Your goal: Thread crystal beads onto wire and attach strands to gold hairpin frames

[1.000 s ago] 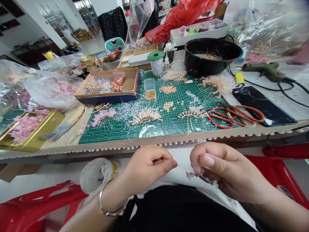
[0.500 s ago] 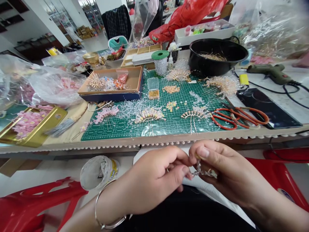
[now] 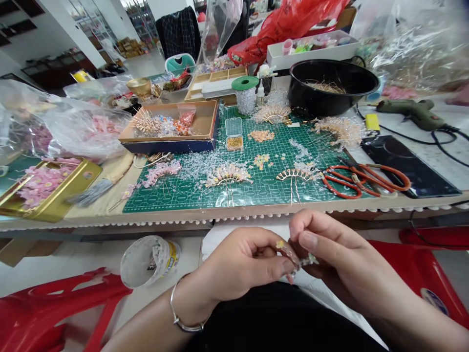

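Observation:
Below the table's front edge, over my lap, my left hand [image 3: 242, 266] and my right hand [image 3: 337, 259] meet with pinched fingers. Between their fingertips is a small beaded wire piece [image 3: 298, 261] with clear and pale beads; both hands grip it. A silver bangle [image 3: 185, 320] circles my left wrist. On the green cutting mat [image 3: 256, 188] above lie several fan-shaped beaded hairpins, such as the gold one [image 3: 291, 176] and a pink-and-yellow one [image 3: 225, 175], amid scattered clear beads.
Red-handled scissors [image 3: 366, 178] lie at the mat's right edge, beside a dark tablet [image 3: 406, 164]. Behind are a black bowl [image 3: 331, 85], a glue gun [image 3: 414, 111], a cardboard tray of beads [image 3: 172, 127] and a gold tin of pink flowers [image 3: 44, 188]. A white cup [image 3: 148, 261] sits below left.
My hands came together from slightly apart; the left hand closed in on the beaded piece that the right hand held, and both now pinch it.

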Available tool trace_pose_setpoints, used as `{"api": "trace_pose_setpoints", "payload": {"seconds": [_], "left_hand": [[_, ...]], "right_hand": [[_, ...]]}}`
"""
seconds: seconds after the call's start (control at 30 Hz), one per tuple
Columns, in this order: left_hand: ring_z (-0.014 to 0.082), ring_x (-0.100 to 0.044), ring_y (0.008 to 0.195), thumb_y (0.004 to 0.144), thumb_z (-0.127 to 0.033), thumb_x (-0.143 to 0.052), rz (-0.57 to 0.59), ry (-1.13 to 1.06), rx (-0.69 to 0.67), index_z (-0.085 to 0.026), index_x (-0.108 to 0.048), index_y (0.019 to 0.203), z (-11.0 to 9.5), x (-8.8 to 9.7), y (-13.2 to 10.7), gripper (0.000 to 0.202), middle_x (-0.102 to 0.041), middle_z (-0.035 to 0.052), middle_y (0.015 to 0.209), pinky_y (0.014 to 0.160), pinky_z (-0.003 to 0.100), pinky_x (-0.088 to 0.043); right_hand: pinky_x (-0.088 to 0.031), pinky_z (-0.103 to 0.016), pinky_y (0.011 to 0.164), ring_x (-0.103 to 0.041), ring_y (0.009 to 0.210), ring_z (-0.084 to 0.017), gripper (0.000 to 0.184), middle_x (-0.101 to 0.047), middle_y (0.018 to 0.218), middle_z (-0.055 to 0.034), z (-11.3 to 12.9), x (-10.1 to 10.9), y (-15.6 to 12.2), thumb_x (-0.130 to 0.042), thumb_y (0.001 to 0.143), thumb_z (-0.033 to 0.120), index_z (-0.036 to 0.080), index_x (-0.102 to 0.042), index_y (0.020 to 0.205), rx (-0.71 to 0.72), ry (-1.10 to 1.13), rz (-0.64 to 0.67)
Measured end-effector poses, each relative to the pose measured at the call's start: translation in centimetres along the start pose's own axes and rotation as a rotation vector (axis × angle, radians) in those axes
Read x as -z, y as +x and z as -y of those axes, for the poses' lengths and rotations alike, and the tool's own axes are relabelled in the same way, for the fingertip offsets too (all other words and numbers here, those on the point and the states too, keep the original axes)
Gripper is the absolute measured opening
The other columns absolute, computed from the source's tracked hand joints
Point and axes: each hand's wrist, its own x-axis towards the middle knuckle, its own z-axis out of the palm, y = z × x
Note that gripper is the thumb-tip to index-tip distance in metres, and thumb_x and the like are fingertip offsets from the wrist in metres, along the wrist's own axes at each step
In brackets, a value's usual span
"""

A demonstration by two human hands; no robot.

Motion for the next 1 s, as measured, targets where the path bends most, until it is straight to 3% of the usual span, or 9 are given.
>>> {"api": "trace_pose_setpoints", "payload": {"seconds": [0.1, 0.2, 0.37, 0.47, 0.7, 0.9, 1.0], "left_hand": [[0.0114, -0.056, 0.066, 0.078, -0.030, -0.079, -0.123, -0.203, -0.092, -0.015, -0.070, 0.079, 0.8, -0.3, 0.4, 0.017, -0.065, 0.0021, 0.073, 0.064, 0.024, -0.043], [0.0124, -0.059, 0.070, 0.077, -0.031, -0.081, -0.215, -0.337, -0.181, -0.016, -0.071, 0.077, 1.2, -0.8, 0.8, 0.017, -0.065, 0.0010, 0.072, 0.072, 0.026, -0.047], [0.0118, -0.057, 0.070, 0.079, -0.030, -0.079, -0.319, -0.249, -0.229, -0.016, -0.072, 0.078, 1.3, -1.3, 1.0, 0.016, -0.067, 0.0013, 0.075, 0.069, 0.024, -0.046], [0.0127, -0.058, 0.070, 0.081, -0.031, -0.077, -0.278, -0.193, -0.184, -0.015, -0.071, 0.076, 1.1, -1.1, 0.8, 0.018, -0.067, 0.0021, 0.074, 0.069, 0.025, -0.046], [0.0107, -0.056, 0.066, 0.081, -0.032, -0.078, -0.147, -0.294, -0.092, -0.014, -0.069, 0.076, 1.1, -0.9, 0.6, 0.021, -0.063, 0.0006, 0.068, 0.070, 0.025, -0.045], [0.0108, -0.056, 0.064, 0.076, -0.037, -0.082, -0.163, -0.359, -0.047, -0.014, -0.068, 0.075, 1.6, -1.0, 0.5, 0.028, -0.062, 0.0002, 0.067, 0.069, 0.025, -0.046], [0.0118, -0.059, 0.066, 0.076, -0.038, -0.082, -0.145, -0.377, -0.038, -0.015, -0.067, 0.076, 1.7, -0.8, 0.2, 0.028, -0.063, 0.0000, 0.066, 0.074, 0.027, -0.049]], "right_hand": [[-0.024, -0.023, 0.050, -0.027, 0.054, -0.010, 0.018, -0.038, 0.062, 0.0066, -0.6, 0.0, 0.0, -0.070, 0.087, 0.040, 0.025, -0.061, 0.085, 0.034, 0.054, -0.023], [-0.025, -0.024, 0.053, -0.029, 0.058, -0.010, 0.019, -0.040, 0.066, 0.0060, -1.4, -0.1, 0.1, -0.069, 0.090, 0.041, 0.025, -0.061, 0.088, 0.020, 0.027, 0.003], [-0.022, -0.024, 0.049, -0.024, 0.055, -0.010, 0.032, -0.034, 0.062, 0.0070, -2.4, -0.7, 0.4, -0.068, 0.090, 0.047, 0.021, -0.056, 0.079, -0.059, -0.008, 0.065], [-0.018, -0.024, 0.048, -0.020, 0.054, -0.009, 0.034, -0.030, 0.061, 0.0081, -2.5, -0.7, 0.4, -0.069, 0.089, 0.050, 0.020, -0.056, 0.079, -0.087, -0.018, 0.079], [-0.015, -0.026, 0.048, -0.014, 0.052, -0.009, 0.038, -0.022, 0.057, 0.0100, -2.4, 0.1, 0.2, -0.068, 0.088, 0.055, 0.020, -0.057, 0.078, -0.127, -0.108, 0.141], [-0.017, -0.026, 0.050, -0.016, 0.055, -0.009, 0.044, -0.025, 0.060, 0.0082, -2.3, -0.1, 0.6, -0.068, 0.085, 0.061, 0.019, -0.056, 0.074, -0.165, -0.229, 0.146], [-0.025, -0.026, 0.055, -0.025, 0.059, -0.011, 0.040, -0.033, 0.062, 0.0059, -2.1, -0.2, 0.7, -0.069, 0.085, 0.054, 0.020, -0.055, 0.070, -0.170, -0.323, 0.140]]}}
